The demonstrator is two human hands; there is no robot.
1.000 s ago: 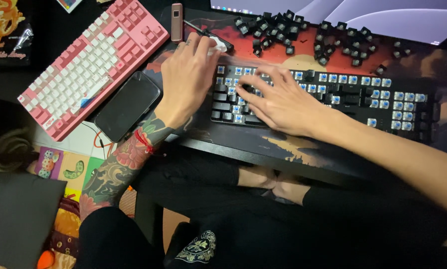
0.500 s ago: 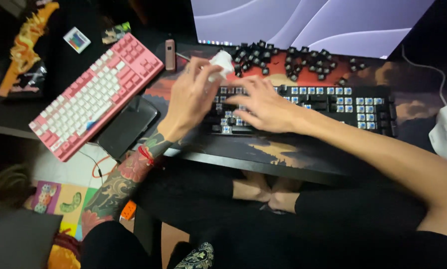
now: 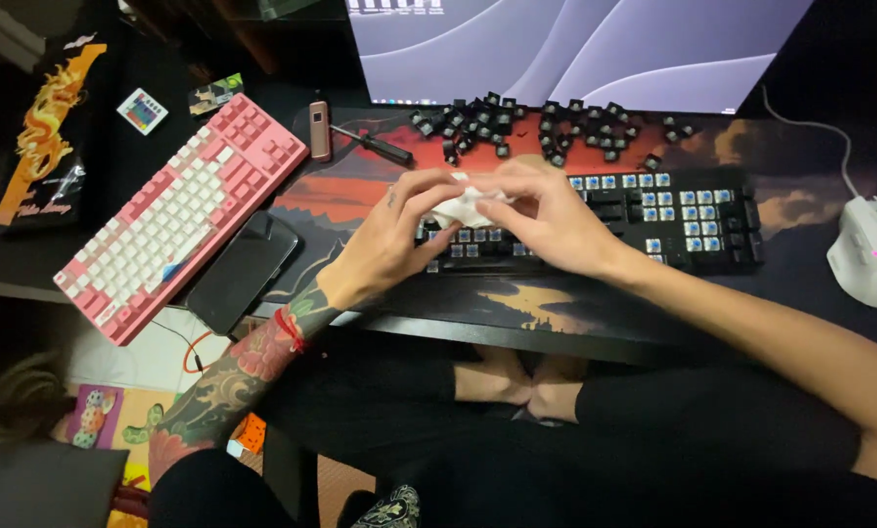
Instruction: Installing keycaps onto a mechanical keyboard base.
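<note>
— Both hands are lifting off the keys since the earlier frame: the left hand (image 3: 384, 249) and right hand (image 3: 546, 220) are now pinching a crumpled white tissue (image 3: 463, 207) between closed fingertips.

— Why there?

— It is hovering just above the stripped black keyboard (image 3: 653, 220), beyond which loose black keycaps (image 3: 517, 122) are lying piled.

phone (image 3: 241, 272) between two keyboards — mouse (image 3: 871, 251) right
</note>
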